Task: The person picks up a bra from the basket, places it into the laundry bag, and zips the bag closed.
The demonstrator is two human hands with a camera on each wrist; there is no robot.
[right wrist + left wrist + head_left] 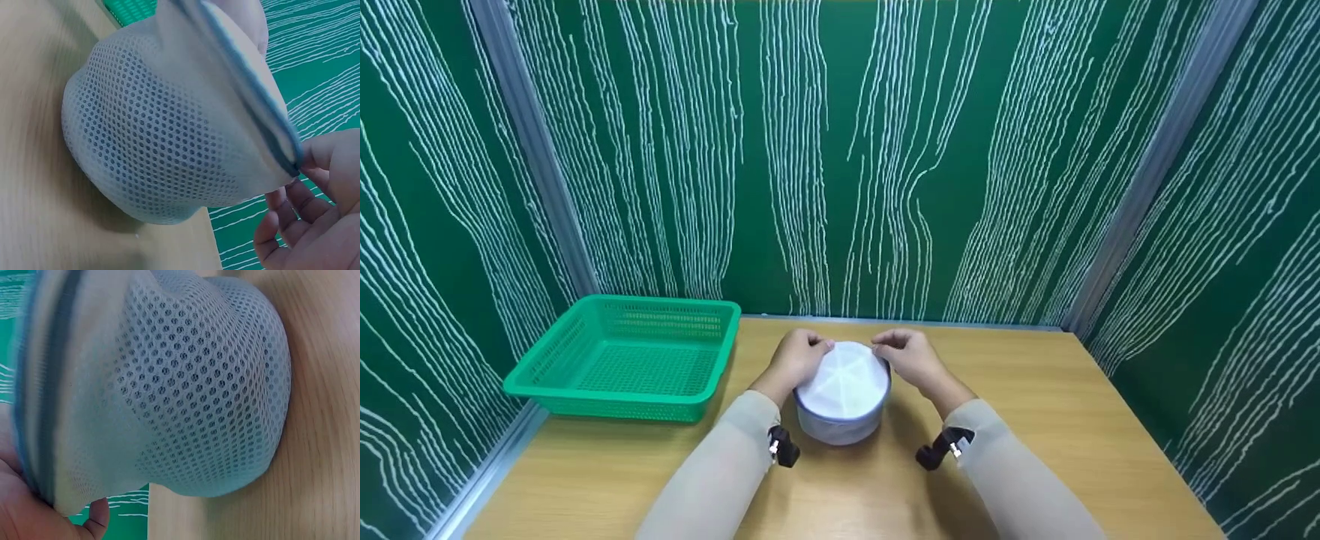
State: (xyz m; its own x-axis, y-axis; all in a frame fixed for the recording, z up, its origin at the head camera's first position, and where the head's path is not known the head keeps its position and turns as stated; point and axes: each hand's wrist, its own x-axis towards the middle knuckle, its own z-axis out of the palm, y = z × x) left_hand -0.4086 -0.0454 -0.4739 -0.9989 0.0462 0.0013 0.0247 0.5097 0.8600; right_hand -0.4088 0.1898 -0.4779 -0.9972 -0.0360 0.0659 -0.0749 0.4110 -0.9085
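A round white mesh laundry bag (pixel 842 382) stands at the middle of the table, its pale lid facing up. Blue-grey trim with a zipper (pixel 264 126) runs round its upper rim, and honeycomb mesh (pixel 191 365) forms the side. At the bag's far left rim, my left hand (pixel 799 358) grips the edge, with the thumb over the lid. My right hand (pixel 913 358) pinches the far right rim between thumb and index finger, right at the trim. Its other fingers (pixel 304 202) are bent beside the mesh. The bag's inside is hidden.
A green plastic basket (pixel 701 401) with slotted walls sits at the table's back left. Behind the wooden table (pixel 1035 420) rise green panels (pixel 847 150) with white wavy lines, joined by grey metal posts (pixel 1159 172).
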